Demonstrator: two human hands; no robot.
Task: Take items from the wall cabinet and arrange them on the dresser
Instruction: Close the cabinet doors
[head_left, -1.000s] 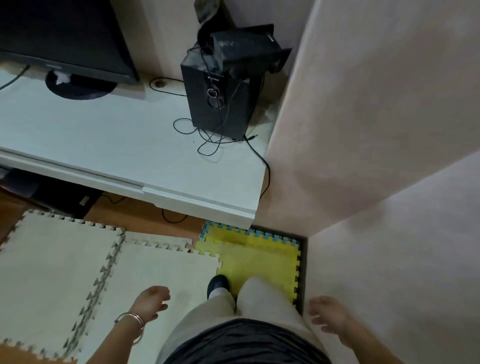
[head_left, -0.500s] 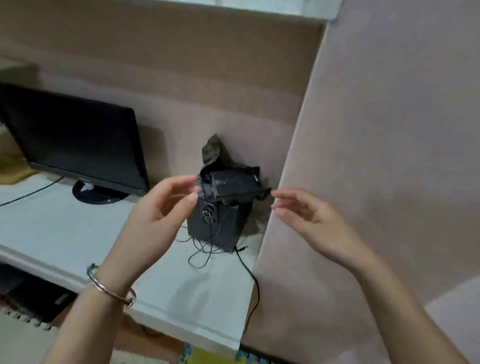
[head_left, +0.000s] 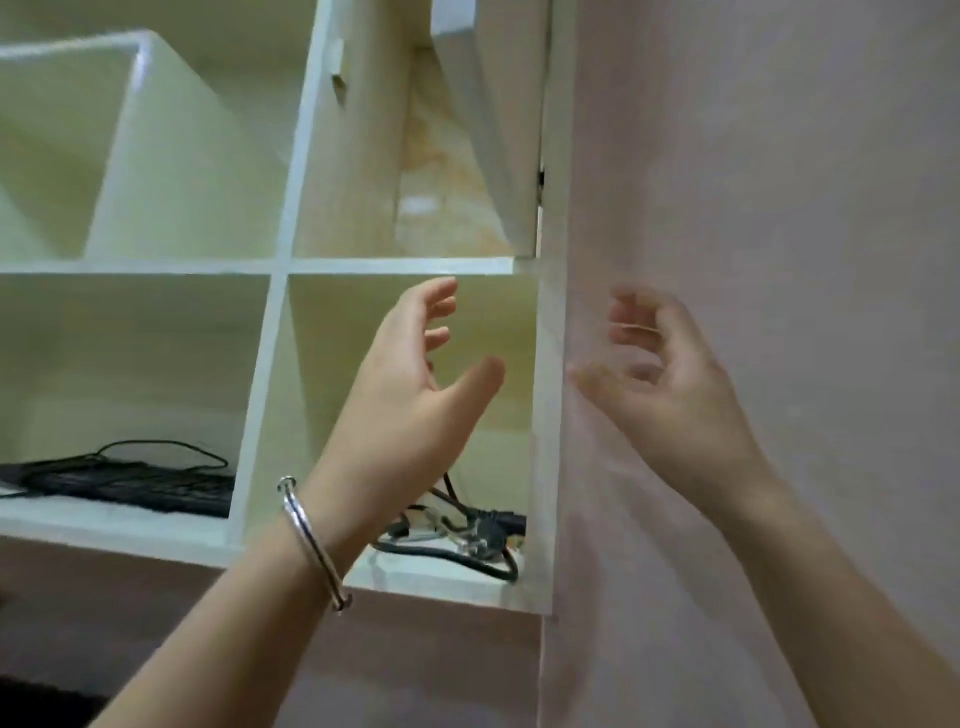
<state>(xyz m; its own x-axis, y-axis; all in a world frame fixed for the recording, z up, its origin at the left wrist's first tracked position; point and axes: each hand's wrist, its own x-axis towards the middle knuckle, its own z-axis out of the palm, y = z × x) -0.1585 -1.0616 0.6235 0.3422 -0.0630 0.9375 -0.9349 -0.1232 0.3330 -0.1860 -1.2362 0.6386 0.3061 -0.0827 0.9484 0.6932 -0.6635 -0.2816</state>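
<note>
Both hands up at white open-front wall cabinet (head_left: 395, 266), empty, fingers spread
Left hand (head_left: 410, 384) w/ silver bangle (head_left: 310, 540) partly hides tangled black cables (head_left: 467, 540) in lower-right cubby; right hand (head_left: 670, 374) blurred, against pink side wall (head_left: 779, 208)

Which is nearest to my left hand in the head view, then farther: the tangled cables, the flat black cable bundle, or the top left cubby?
From the left hand:
1. Tangled cables, lower right cubby, just below the hand.
2. Flat black cable bundle, lower left cubby.
3. Top left cubby, up and left.
</note>
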